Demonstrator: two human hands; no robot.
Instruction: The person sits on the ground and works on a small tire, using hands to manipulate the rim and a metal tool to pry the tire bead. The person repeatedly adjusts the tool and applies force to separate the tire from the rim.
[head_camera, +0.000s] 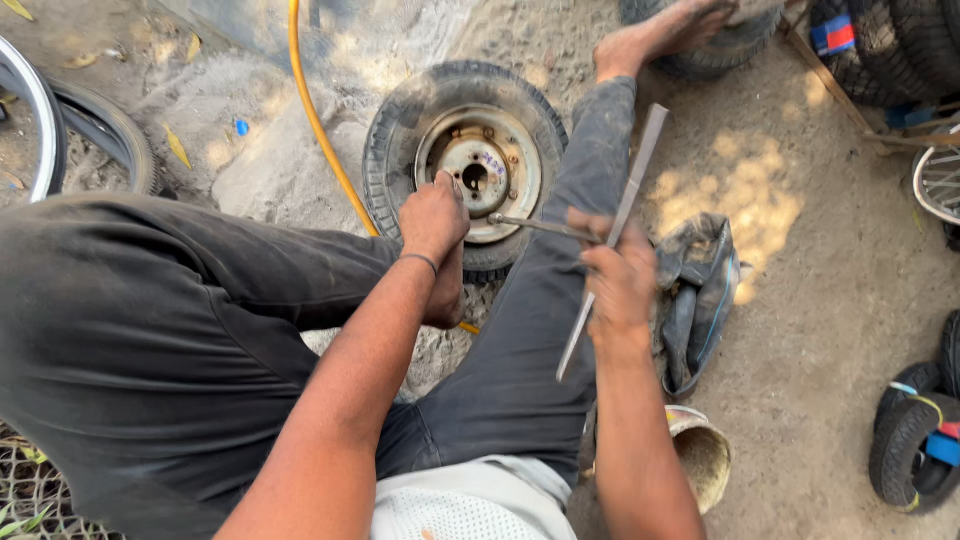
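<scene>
A small tyre (400, 120) on a rusty metal rim (478, 165) lies flat on the sandy ground between my legs. My left hand (432, 215) rests on the rim's near edge, fingers curled over it. My right hand (618, 275) is closed around a cross-shaped metal wrench (630, 185); one arm of it reaches left to the rim, near the left hand. My right leg in dark trousers stretches past the tyre, and the bare foot (650, 35) rests by another tyre.
A yellow hose (318, 125) runs down past the tyre's left side. A crumpled black inner tube (700, 290) lies right of my leg. Stacked tyres (880, 50) sit at top right, small wheels (915, 440) at lower right, a woven basket (705, 455) near my right arm.
</scene>
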